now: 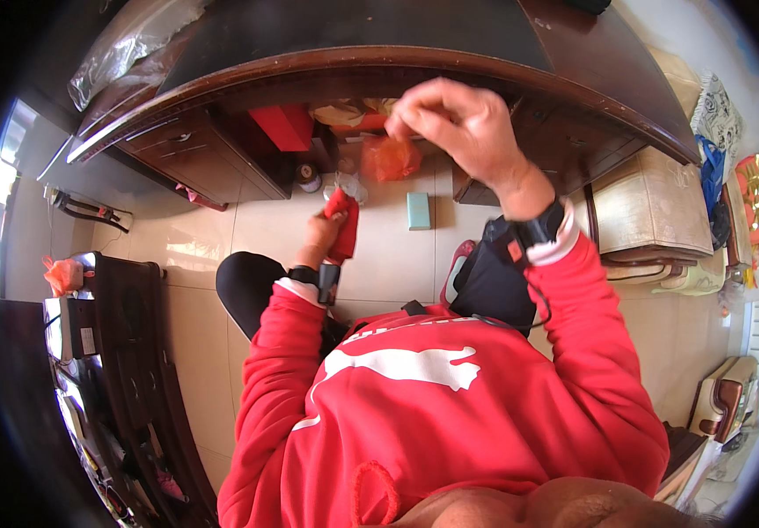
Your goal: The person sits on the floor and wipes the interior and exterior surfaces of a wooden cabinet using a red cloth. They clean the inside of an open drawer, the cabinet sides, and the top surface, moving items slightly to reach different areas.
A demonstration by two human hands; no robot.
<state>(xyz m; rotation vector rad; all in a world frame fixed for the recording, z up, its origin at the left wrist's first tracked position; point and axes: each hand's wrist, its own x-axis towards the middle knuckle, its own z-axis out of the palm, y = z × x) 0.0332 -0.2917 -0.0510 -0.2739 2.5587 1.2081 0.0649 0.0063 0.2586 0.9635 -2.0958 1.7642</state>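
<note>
My left hand (320, 231) is wrapped round a flat red packet (344, 227), held low above the floor in front of the desk. What the packet contains does not show. My right hand (467, 132) is raised at the desk's front edge with its fingers pinched together. An orange see-through plastic bag (391, 158) hangs at those fingertips; the exact grip is hard to see. On the floor between my hands lies a light blue box (418, 211). Beyond the packet are a crumpled clear bag (348, 187) and a dark jar (308, 178).
The dark wooden desk (353, 60) spans the far side, its cabinets flanking the knee space. Inside that space stands a red box (284, 128). To the right is a cushioned seat (652, 207); a dark cabinet (128, 317) stands at the left.
</note>
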